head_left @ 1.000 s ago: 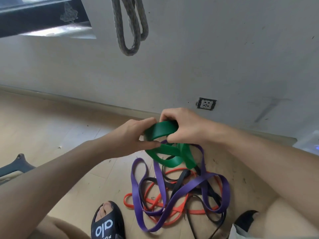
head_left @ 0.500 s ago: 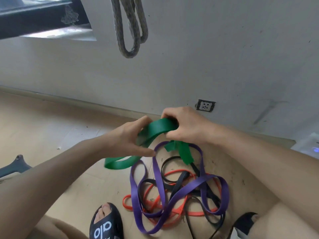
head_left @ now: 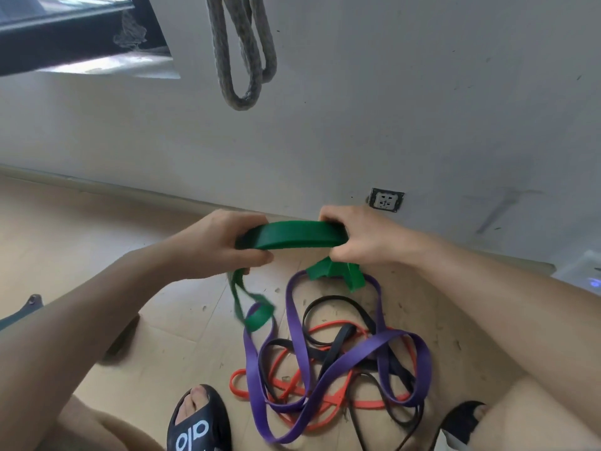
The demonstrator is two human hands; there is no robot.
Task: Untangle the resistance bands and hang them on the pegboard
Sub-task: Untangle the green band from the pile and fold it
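A wide green band [head_left: 294, 235] stretches flat between my two hands above the floor. My left hand [head_left: 224, 244] grips its left end, and a loop of it dangles below that hand. My right hand [head_left: 356, 234] grips the right end, with a folded green piece hanging beneath. Under them on the floor lies a tangle of a purple band [head_left: 354, 356], an orange band [head_left: 325, 400] and a black band [head_left: 340, 336]. No pegboard is in view.
A grey rope loop [head_left: 242, 53] hangs against the white wall. A wall socket [head_left: 386, 199] sits low on the wall. My left foot in a black sandal [head_left: 198, 421] is beside the tangle, another dark shoe [head_left: 461, 421] at the right. A window frame [head_left: 74, 37] is at upper left.
My hands have drawn apart, pulling the green band out straight between them. Its loose loop now hangs lower, below my left hand, and swings.
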